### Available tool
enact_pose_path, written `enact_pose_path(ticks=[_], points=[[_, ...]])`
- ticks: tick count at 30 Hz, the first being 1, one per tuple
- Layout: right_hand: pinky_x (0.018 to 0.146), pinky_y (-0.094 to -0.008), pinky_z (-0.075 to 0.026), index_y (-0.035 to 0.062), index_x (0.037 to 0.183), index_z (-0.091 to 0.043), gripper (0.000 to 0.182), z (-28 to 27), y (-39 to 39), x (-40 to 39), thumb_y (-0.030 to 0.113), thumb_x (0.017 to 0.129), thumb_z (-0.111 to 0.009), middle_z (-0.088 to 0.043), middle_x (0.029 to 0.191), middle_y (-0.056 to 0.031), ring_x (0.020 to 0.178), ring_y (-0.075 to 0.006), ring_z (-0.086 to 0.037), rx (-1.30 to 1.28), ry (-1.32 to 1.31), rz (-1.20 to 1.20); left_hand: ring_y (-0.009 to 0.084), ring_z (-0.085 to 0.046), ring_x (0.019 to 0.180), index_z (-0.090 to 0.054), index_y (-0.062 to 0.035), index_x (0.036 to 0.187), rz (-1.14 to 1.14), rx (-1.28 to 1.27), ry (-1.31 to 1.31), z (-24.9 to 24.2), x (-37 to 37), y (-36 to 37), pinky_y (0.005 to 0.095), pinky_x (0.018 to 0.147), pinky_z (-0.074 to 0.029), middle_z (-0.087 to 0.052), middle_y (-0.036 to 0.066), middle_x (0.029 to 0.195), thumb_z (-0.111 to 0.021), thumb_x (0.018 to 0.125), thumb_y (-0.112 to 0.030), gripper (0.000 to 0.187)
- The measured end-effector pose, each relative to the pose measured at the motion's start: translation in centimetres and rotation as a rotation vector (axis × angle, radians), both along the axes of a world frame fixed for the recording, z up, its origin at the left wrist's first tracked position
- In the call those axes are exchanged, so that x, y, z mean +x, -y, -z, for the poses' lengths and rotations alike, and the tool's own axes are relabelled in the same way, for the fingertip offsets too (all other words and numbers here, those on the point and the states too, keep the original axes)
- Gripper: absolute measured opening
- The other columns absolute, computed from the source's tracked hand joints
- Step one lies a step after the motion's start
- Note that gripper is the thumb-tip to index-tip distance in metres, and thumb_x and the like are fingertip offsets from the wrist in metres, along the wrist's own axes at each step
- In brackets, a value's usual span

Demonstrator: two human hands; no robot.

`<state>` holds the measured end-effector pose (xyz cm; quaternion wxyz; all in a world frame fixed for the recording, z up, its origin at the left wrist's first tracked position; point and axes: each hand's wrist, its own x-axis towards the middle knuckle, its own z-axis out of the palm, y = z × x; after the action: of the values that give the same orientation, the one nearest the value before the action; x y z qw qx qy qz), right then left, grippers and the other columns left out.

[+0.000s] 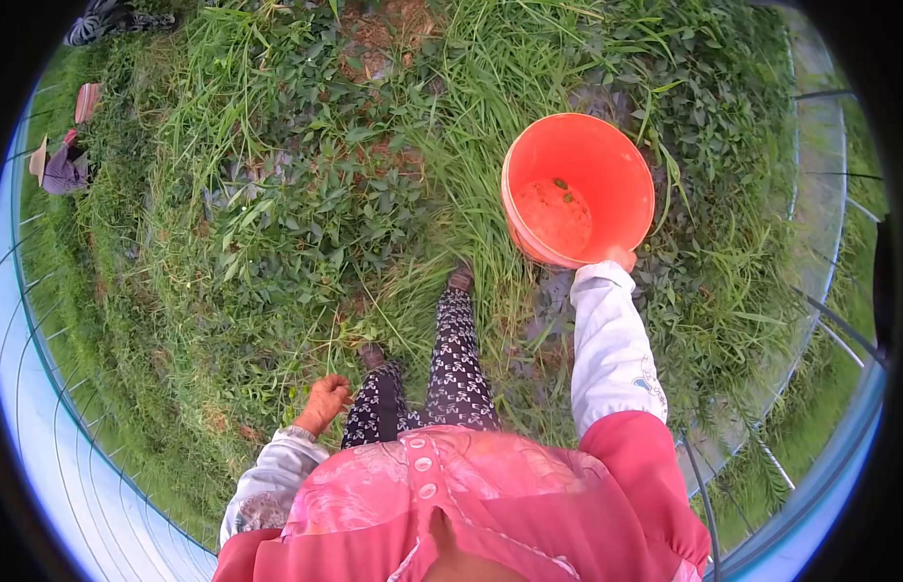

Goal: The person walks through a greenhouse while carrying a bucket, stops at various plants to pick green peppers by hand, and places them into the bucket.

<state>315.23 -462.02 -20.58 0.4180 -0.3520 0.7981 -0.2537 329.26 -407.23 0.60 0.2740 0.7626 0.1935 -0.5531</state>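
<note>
My right hand [621,257] grips the near rim of an orange-red plastic bucket [529,218], holding it out over the plants. The bucket tilts so its inside faces me. On its bottom lie a few small green pieces [565,190] and some dirt. My left hand [325,400] hangs low beside my left leg, close to leafy plants [277,388]. Its fingers are curled inward, and whatever may be in them is hidden.
Rows of leafy green plants [364,209] alternate with tall grass [480,107]. Dark plastic sheeting [553,301] shows between them. Another person [65,170] in a hat is at the far left, near a reddish container [86,103]. Curved tunnel walls with hoops [82,446] flank both sides.
</note>
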Motion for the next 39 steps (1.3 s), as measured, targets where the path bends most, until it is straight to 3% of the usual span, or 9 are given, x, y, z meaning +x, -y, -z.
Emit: enact_pose_path(ticks=[5,7,11,21,23,24,27,32,39], points=[[0.066,-0.0387,-0.049,-0.0055,0.103,-0.055,0.033,3.4,0.5,-2.2,0.017,0.079,-0.055,-0.061,0.100,-0.0219,0.086,-0.0313,-0.062,0.067,-0.025,-0.003,0.0168,-0.060,0.065,-0.055,0.0011,0.099,0.009,0.026,-0.012,-0.4,-0.3,0.8,0.0283,0.054,-0.050,-0.061,0.010,0.081,-0.051,0.080,-0.006,0.020],[0.067,-0.0387,-0.049,-0.0051,0.104,-0.055,0.032,-0.5,-0.7,-0.2,0.015,0.079,-0.055,-0.061,0.100,-0.0209,0.086,-0.0299,-0.062,-0.039,0.076,0.025,0.0170,-0.061,0.067,-0.054,0.0011,0.098,0.013,0.047,-0.012,-0.3,-0.2,0.7,0.0286,0.055,-0.050,-0.062,0.010,0.081,-0.050,0.080,-0.006,0.020],[0.067,-0.0383,-0.049,-0.0061,0.105,-0.054,0.032,5.4,0.3,-4.1,0.012,0.079,-0.054,-0.061,0.099,-0.0213,0.086,-0.0292,-0.062,-0.019,0.252,-0.027,0.0174,-0.061,0.067,-0.054,0.0016,0.097,0.038,0.028,-0.029,-0.5,0.8,1.6,0.0281,0.055,-0.050,-0.062,0.011,0.081,-0.049,0.080,-0.005,0.020],[0.069,-0.0382,-0.049,-0.0057,0.107,-0.053,0.032,-0.2,-1.3,-0.5,0.006,0.077,-0.052,-0.060,0.102,-0.0224,0.085,-0.0277,-0.061,0.077,-0.161,-0.083,0.0154,-0.059,0.063,-0.056,0.0016,0.097,0.029,-0.035,0.006,1.0,3.5,3.6,0.0267,0.053,-0.048,-0.060,0.008,0.079,-0.049,0.081,-0.006,0.019],[0.065,-0.0373,-0.049,-0.0050,0.104,-0.056,0.031,-3.1,-2.2,0.7,0.011,0.078,-0.055,-0.062,0.097,-0.0203,0.080,-0.0266,-0.062,-0.088,0.279,0.010,0.0151,-0.058,0.063,-0.056,0.0012,0.098,0.000,-0.036,0.034,0.8,4.6,3.5,0.0263,0.054,-0.048,-0.060,0.008,0.079,-0.049,0.081,-0.007,0.020],[0.065,-0.0373,-0.049,-0.0050,0.104,-0.056,0.031,-3.8,-2.4,0.9,0.011,0.078,-0.055,-0.062,0.097,-0.0203,0.080,-0.0266,-0.062,-0.082,0.268,0.009,0.0149,-0.058,0.064,-0.056,0.0008,0.098,-0.023,-0.043,0.066,1.0,5.2,3.4,0.0260,0.054,-0.048,-0.060,0.008,0.080,-0.050,0.081,-0.008,0.020],[0.060,-0.0369,-0.048,-0.0041,0.096,-0.061,0.028,-5.2,-2.1,2.0,0.016,0.078,-0.059,-0.065,0.086,-0.0158,0.073,-0.0242,-0.063,0.068,-0.142,-0.100,0.0142,-0.059,0.066,-0.057,-0.0004,0.098,-0.062,-0.045,0.109,2.3,6.9,2.4,0.0252,0.055,-0.049,-0.061,0.007,0.082,-0.050,0.081,-0.010,0.020],[0.060,-0.0380,-0.049,-0.0031,0.093,-0.062,0.032,-2.6,-1.8,0.4,0.022,0.073,-0.064,-0.066,0.085,-0.0166,0.072,-0.0264,-0.064,0.019,-0.178,-0.178,0.0138,-0.059,0.064,-0.057,-0.0015,0.097,-0.107,-0.016,0.069,5.9,6.6,1.8,0.0260,0.053,-0.049,-0.061,0.006,0.081,-0.050,0.080,-0.010,0.020],[0.064,-0.0392,-0.049,-0.0033,0.090,-0.063,0.029,3.2,-0.3,-4.4,0.017,0.069,-0.061,-0.065,0.085,-0.0192,0.077,-0.0318,-0.064,0.086,-0.539,-0.274,0.0155,-0.060,0.067,-0.056,-0.0021,0.098,-0.059,-0.033,-0.066,9.1,4.1,3.1,0.0264,0.056,-0.049,-0.061,0.007,0.083,-0.051,0.080,-0.010,0.020]])
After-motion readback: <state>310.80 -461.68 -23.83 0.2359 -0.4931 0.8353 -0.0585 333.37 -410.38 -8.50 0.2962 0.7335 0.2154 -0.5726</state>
